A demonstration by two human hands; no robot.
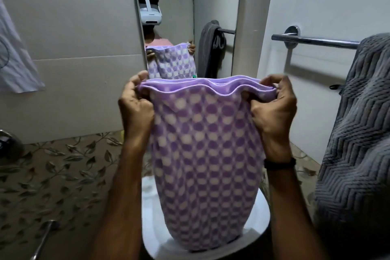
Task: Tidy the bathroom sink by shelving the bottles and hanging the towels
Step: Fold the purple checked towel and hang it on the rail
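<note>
A purple towel (207, 154) with white dots hangs folded in front of me, over the white sink (261, 217). My left hand (136, 107) grips its top left corner. My right hand (272, 107) pinches the top right corner, with a black band on that wrist. Both hands hold the towel's upper edge level, at about the height of the mirror's bottom. A grey ribbed towel (356, 143) hangs over the chrome towel bar (314, 41) on the right wall. No bottles are in view.
A tall rounded mirror (211, 6) is on the wall straight ahead and reflects a person and both towels. A white cloth (14, 59) hangs at the far left. Leaf-patterned tiles (63, 167) run below the wall. A chrome tap handle (43, 238) shows at the lower left.
</note>
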